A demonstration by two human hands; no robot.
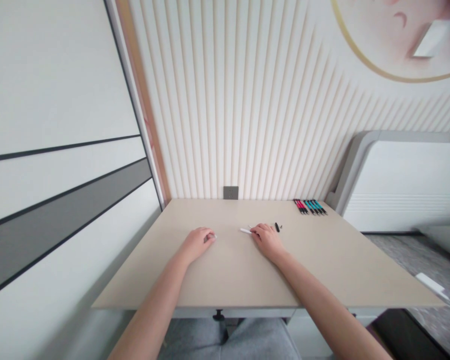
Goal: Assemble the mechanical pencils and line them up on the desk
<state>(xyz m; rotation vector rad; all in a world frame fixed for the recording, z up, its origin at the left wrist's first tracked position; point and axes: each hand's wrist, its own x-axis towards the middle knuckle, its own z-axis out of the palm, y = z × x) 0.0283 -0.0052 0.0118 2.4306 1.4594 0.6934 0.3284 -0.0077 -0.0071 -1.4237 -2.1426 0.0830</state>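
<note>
My left hand (199, 242) rests on the table with its fingers curled together. A small pale piece shows at its fingertips, too small to name. To the right, my right hand (267, 241) lies palm down, its fingers closed over the right end of a slim white pen-like tube (245, 230). The tube's left end sticks out toward my left hand. Just beyond the right hand lies a short black piece (277, 227), with a tiny metallic part (281, 227) beside it. Another tiny bit is partly hidden behind the right fingers.
Several red-and-black pens (301, 207) and several teal-and-black pens (315, 207) lie in a row at the back right of the beige table (228, 280). A dark wall socket (231, 192) sits behind it. A white cabinet (60, 200) borders the left side, a bed headboard (405, 180) the right.
</note>
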